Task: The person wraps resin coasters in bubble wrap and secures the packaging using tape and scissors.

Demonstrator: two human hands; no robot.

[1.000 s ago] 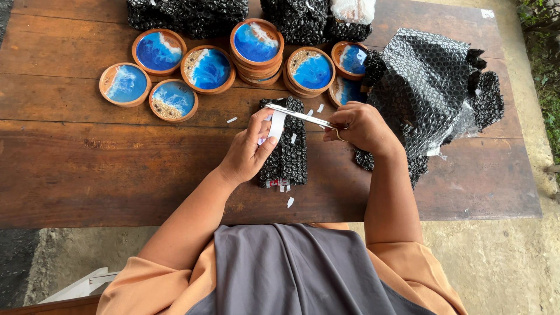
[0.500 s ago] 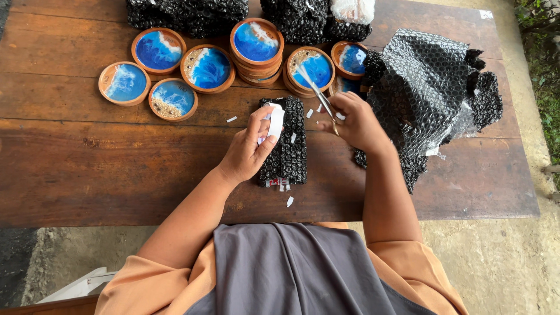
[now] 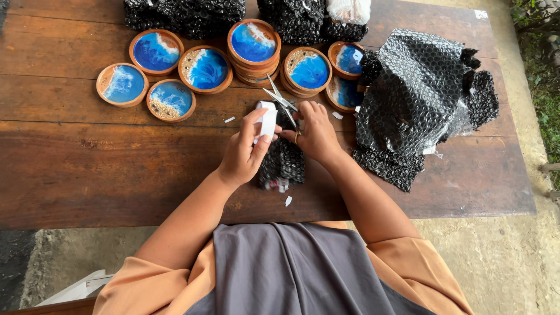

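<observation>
My left hand (image 3: 244, 153) pinches a white strip of tape (image 3: 268, 120) at the top of a small parcel wrapped in black bubble wrap (image 3: 284, 163), which lies on the wooden table (image 3: 87, 169). My right hand (image 3: 317, 134) holds a pair of scissors (image 3: 279, 98), blades apart and pointing away from me, right beside the tape. The two hands nearly touch above the parcel.
Round wooden coasters with blue and white tops (image 3: 205, 68) lie in a row and in short stacks across the far side. A big heap of black bubble wrap (image 3: 420, 99) sits at the right. More wrapped parcels (image 3: 186, 14) line the far edge. Small white scraps (image 3: 288, 200) lie near the parcel.
My right hand has swung the scissors from lying flat across the parcel to pointing away from me, and brought them in against the tape. My left hand has stayed on the parcel.
</observation>
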